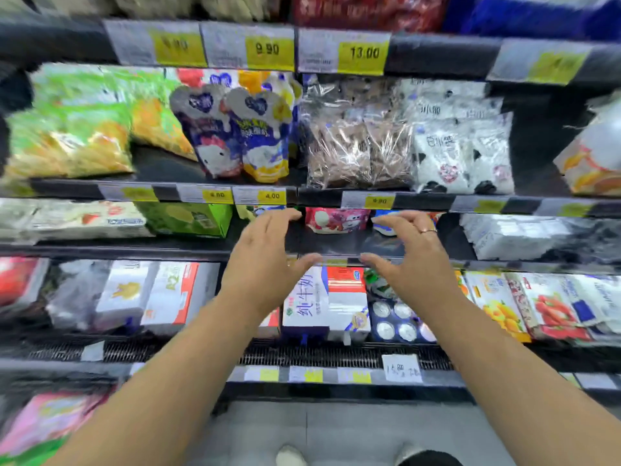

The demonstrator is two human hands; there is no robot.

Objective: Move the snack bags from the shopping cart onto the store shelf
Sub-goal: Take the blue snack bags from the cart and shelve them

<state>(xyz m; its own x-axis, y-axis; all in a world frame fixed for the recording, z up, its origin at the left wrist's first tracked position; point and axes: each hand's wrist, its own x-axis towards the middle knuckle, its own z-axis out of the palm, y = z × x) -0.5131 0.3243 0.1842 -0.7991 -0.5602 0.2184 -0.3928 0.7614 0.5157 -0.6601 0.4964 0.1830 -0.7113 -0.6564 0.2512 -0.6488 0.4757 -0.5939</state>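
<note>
- I am stretching both bare forearms forward and upward toward the store shelf [437,53], with my elbows low and my wrists raised.
- My left hand [265,260] is hanging open in front of the third tier. Its fingers are lying together and pointing ahead, its thumb is spreading out to the right, and it is gripping nothing.
- My right hand [413,260] is facing it in the same pose: open, fingers loosely curved, thumb pointing left, holding nothing. It is wearing one ring [427,231].
- The two hands are staying apart, and one pink-red packet [336,220] is showing in the gap between them, further back on the shelf.
- The snack bags [353,156] I can see are sitting on the tier just above my hands.
- Counting from the left, they are two green-and-yellow bags [67,129], two blue-and-white pouches [265,136] standing upright side by side, at least two clear bags [332,153] of brown pieces, and at least two white spotted bags [460,156]. Blur is hiding the exact numbers.
- Four yellow price tags [364,53] are lining the top rail.
- Two shoe tips [290,455] are showing on the grey floor [353,432].
</note>
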